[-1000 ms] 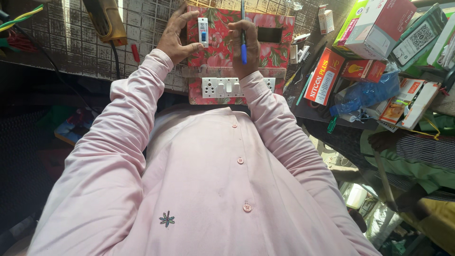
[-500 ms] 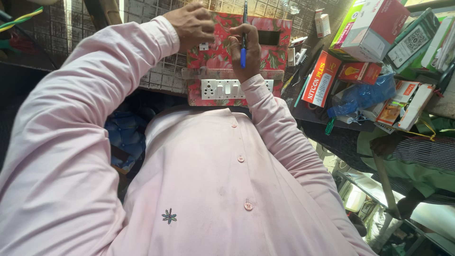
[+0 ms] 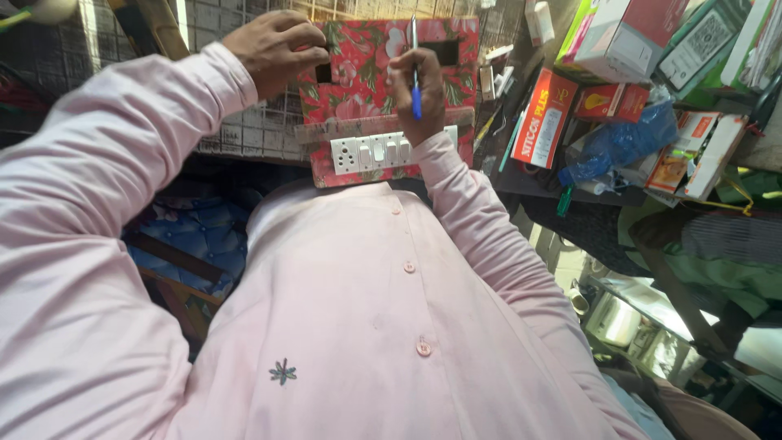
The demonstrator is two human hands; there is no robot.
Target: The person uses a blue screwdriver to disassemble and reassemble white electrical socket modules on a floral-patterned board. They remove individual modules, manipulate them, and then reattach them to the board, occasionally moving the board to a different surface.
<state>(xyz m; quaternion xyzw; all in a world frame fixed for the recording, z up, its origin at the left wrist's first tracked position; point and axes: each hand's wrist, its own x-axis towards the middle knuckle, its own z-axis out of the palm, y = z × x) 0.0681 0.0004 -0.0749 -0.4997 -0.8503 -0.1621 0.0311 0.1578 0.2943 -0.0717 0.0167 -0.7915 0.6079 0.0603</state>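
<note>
Nearest the camera lay the soft pink cloth of the person's shirt [image 3: 391, 326], smooth, with small round buttons and a tiny stitched flower. Beyond it, leaning against the chest, stood the flat board [image 3: 389, 98], covered in glossy red floral laminate, rectangular, with a white plastic switch plate [image 3: 383, 151] set along its near edge and dark square cutouts higher up. The right hand [image 3: 415, 90] was closed on a slim blue screwdriver [image 3: 415, 69], its thin metal shaft pointing away toward the board's far edge, just as it had been half a second before. The left hand [image 3: 277, 49] was curled over the board's upper left corner beside a cutout; whether it pinched anything small could not be told. A second earlier that hand had held a white rectangular part flat on the board; that part was no longer seen. Farther right sat a jumble of cardboard boxes [image 3: 603, 49] and a crumpled blue plastic bag [image 3: 619, 143].
</note>
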